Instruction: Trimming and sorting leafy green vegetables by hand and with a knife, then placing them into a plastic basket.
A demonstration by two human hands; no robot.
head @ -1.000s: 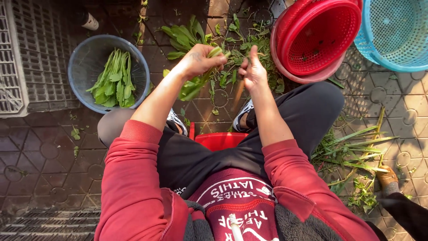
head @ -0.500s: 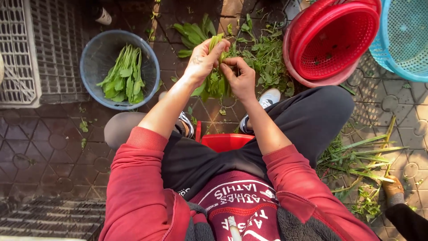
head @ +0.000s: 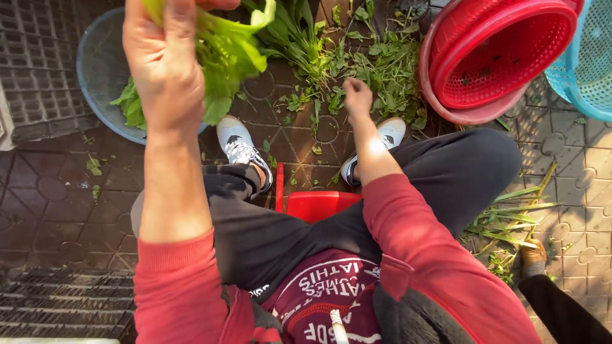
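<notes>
The left hand (head: 162,64) is clamping leafy greens (head: 226,51) above the basin (head: 95,83); the right hand (head: 357,95) (fingers curled, grip unclear) is reaching the pile (head: 376,70). A loose hold could be dropping leaves onto the paving.

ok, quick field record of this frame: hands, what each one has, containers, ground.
left hand: raised near the camera, gripping a bunch of leafy greens
right hand: lowered to the loose greens pile on the paving; whether it grips anything cannot be told
blue basin: left, behind the raised hand, holds some greens
red baskets: upper right, nested, tipped toward the person
teal basket: far right edge
red stool: under the person, between the legs
trimmed stems: on the paving at right
</notes>
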